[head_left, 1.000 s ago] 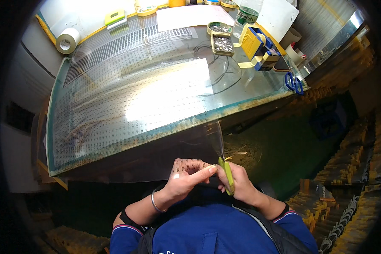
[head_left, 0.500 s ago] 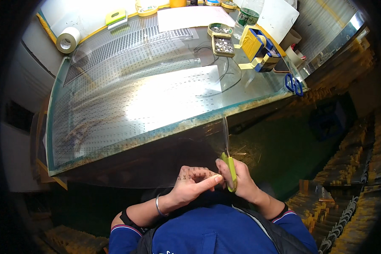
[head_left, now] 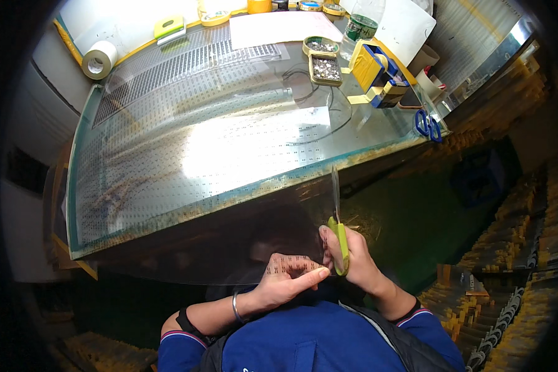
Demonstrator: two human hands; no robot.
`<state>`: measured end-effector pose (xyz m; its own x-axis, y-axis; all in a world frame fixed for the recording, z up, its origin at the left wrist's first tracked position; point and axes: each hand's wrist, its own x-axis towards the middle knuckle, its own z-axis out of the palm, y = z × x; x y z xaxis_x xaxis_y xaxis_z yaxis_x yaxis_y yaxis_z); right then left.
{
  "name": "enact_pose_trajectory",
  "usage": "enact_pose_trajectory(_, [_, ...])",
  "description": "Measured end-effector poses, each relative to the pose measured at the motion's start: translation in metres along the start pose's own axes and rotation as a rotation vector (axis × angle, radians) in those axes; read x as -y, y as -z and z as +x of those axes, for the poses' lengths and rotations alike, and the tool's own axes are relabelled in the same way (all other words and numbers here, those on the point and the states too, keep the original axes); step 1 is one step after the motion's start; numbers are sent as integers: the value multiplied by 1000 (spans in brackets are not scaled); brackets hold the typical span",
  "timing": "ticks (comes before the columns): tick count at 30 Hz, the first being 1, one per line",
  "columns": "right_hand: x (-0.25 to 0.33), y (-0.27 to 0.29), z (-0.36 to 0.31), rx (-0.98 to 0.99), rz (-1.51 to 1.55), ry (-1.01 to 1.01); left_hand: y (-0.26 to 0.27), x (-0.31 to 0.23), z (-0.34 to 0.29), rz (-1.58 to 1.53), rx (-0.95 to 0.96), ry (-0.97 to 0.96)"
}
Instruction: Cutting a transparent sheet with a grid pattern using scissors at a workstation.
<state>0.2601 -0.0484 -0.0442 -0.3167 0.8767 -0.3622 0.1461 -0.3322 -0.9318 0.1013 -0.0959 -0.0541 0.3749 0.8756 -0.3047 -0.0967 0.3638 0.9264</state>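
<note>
A large clear film [head_left: 115, 192] printed with rows of small dark marks lies over the glass tabletop. It hangs past the front edge down to my hands. My left hand [head_left: 291, 273] pinches the film's near edge between thumb and fingers, and printed marks show over the knuckles. Just to its right, my right hand [head_left: 361, 260] grips green-handled scissors [head_left: 342, 248]. Their long blades point away from me toward the table's front edge, at the right side of the hanging film. Whether the blades touch the film is hard to make out.
On the glass table [head_left: 378, 144] lie a white sheet [head_left: 229, 142], blue-handled scissors [head_left: 428, 126], a tape dispenser [head_left: 378, 74], and two small tins [head_left: 325, 68] of tiny pieces. A white tape roll [head_left: 99, 60] and a plastic bottle [head_left: 361, 28] stand at the back.
The film and the white sheet's right end have shifted slightly toward me and to the right. Both hands have moved a little right, and the scissors are more upright.
</note>
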Motion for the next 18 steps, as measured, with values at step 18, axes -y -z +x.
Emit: enact_pose_trajectory(18, [11, 3, 11, -78, -13, 20, -8, 4, -6, 35, 46, 69])
